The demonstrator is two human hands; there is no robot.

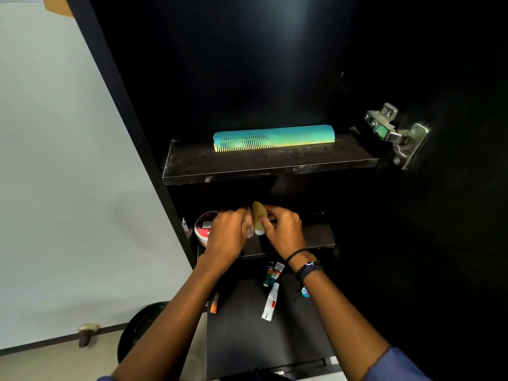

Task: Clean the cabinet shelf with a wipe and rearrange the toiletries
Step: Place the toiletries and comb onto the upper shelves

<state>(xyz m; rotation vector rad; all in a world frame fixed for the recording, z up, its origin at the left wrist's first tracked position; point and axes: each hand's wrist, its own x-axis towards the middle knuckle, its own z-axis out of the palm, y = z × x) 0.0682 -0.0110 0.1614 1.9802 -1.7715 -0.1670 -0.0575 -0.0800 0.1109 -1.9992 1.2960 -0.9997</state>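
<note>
Black cabinet (125, 105) walls frame three levels, with a pale wall (55, 160) to the left. Both forearms reach in to the middle shelf (320, 237), backs of the hands upward.

The left hand (229, 233) has its fingers curled under, knuckles forward, pressed close against the left side of a tan bottle (257, 214). Whether it grips the bottle or something else I cannot tell; a pale pinkish patch sits at its fingertips.

The right hand (284, 232) pinches the bottle, its thumb (265, 224) laid on the front near the white cap and the other fingers curled behind. Bracelets (306, 265) circle that wrist. The bottle lies tilted, cap toward the camera, between the two hands.

A red-and-white jar (202, 224) stands just left of the left hand, partly hidden by it. On the upper shelf (275, 165) (dusty along its front edge) a teal comb (275, 137) lies lengthwise at the back. A metal hinge (395, 133) sits at the right. Below the hands, on the bottom ledge (247, 339), lie a white tube (270, 301), two smaller tubes (273, 273) and an orange-tipped item (214, 305), half covered by the left forearm.
</note>
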